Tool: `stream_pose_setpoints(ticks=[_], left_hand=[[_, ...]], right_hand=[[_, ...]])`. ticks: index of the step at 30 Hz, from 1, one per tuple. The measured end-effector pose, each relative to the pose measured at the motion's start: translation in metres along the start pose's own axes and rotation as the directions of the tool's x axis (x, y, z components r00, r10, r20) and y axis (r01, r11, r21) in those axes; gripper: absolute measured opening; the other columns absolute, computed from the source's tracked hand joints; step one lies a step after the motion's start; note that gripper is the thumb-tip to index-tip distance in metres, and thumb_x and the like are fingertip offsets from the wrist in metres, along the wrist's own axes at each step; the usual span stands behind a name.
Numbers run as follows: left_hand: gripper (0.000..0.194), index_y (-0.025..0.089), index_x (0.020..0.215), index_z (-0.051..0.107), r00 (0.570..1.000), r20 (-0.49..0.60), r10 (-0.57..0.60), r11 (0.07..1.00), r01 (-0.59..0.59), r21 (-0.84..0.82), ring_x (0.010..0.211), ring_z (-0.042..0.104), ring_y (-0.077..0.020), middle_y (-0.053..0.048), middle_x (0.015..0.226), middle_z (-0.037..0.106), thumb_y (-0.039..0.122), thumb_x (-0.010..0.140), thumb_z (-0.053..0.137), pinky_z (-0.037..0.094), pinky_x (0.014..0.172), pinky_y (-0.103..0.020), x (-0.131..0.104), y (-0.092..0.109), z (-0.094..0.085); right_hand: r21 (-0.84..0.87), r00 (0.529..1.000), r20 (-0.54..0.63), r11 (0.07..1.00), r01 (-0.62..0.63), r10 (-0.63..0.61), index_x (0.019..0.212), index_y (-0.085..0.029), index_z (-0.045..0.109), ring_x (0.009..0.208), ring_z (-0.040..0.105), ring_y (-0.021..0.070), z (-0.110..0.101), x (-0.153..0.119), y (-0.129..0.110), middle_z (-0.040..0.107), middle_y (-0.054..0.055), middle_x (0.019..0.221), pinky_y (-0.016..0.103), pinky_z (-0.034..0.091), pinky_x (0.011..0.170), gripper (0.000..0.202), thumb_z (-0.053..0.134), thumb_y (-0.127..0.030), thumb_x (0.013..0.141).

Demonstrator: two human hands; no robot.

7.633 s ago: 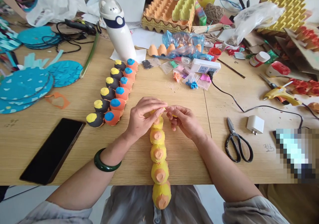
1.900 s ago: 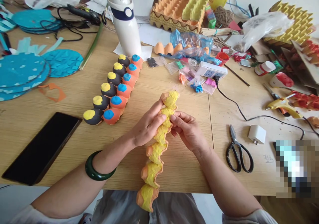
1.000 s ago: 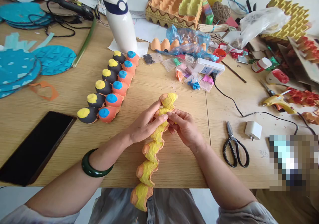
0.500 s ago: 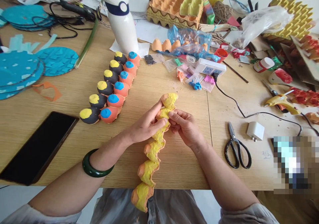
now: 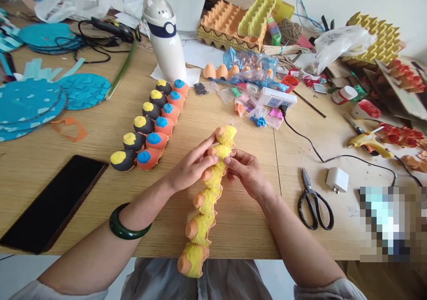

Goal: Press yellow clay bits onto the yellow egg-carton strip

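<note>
Between my hands is a strip of egg-carton cups (image 5: 207, 201), orange with a yellow coating over much of each cup. Its near end reaches past the table's front edge. My left hand (image 5: 190, 164) grips the strip from the left near its far end, fingers behind and thumb on top. From the right, my right hand (image 5: 245, 169) pinches its edge, thumb tip against the yellow coating. Two finished-looking rows lie to the left: a black strip with yellow tops (image 5: 143, 124) and an orange-red strip with blue tops (image 5: 164, 123).
A phone (image 5: 55, 200) lies at left, blue discs (image 5: 30, 104) behind it. A white bottle (image 5: 163, 42) stands farther back. Scissors (image 5: 315, 202), a white charger (image 5: 337, 179) and a yellow glue gun (image 5: 370, 142) are at right. A power strip (image 5: 276, 98) and clay packets (image 5: 258, 115) lie beyond.
The view has tilted up slightly. The strip has turned a little in my hands, showing more of its orange cup ends. My hands keep nearly the same grip.
</note>
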State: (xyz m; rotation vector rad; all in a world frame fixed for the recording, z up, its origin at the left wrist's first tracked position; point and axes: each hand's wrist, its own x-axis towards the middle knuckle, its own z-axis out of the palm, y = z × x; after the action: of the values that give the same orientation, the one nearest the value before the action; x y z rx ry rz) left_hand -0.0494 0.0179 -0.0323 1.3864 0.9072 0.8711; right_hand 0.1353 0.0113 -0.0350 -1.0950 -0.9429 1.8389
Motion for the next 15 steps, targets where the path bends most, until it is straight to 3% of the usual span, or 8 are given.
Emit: stream_pose_setpoints(ticks=[4,7,15], left_hand=[[0.073,0.017,0.163,0.034,1.0,0.018,0.013,1.0,-0.013,-0.014,0.156,0.035,-0.0327,-0.012,0.166,0.041,0.042,0.099,0.058,0.037,0.126,-0.043,-0.0007,0.0022,0.0009],[0.074,0.018,0.163,0.034,0.999,0.039,0.014,0.999,-0.012,-0.038,0.156,0.035,-0.0327,-0.012,0.168,0.038,0.044,0.099,0.06,0.039,0.124,-0.042,-0.0011,0.001,0.0001],[0.07,0.019,0.16,0.042,1.0,0.01,-0.007,1.0,0.007,-0.005,0.16,0.025,-0.034,-0.009,0.168,0.038,0.045,0.097,0.06,0.027,0.13,-0.047,0.0003,-0.0034,-0.0039]], right_hand=[[-0.084,0.997,-0.03,0.994,0.064,-0.067,0.073,-0.018,0.07,0.05,0.049,0.0064,-0.0016,0.0,0.0031,0.063,-0.004,0.064,0.021,0.037,0.047,0.035,0.092,-0.044,0.068],[-0.039,0.998,-0.023,0.997,0.066,-0.067,0.071,-0.018,0.072,0.053,0.05,0.0073,-0.0012,-0.0014,0.0033,0.064,-0.003,0.063,0.022,0.039,0.049,0.03,0.09,-0.042,0.071],[0.043,0.999,0.04,0.999,-0.008,0.006,0.073,-0.018,0.073,0.057,0.052,0.0079,0.0,-0.0001,0.0011,0.066,-0.002,0.067,0.021,0.039,0.049,0.033,0.093,-0.043,0.066]])
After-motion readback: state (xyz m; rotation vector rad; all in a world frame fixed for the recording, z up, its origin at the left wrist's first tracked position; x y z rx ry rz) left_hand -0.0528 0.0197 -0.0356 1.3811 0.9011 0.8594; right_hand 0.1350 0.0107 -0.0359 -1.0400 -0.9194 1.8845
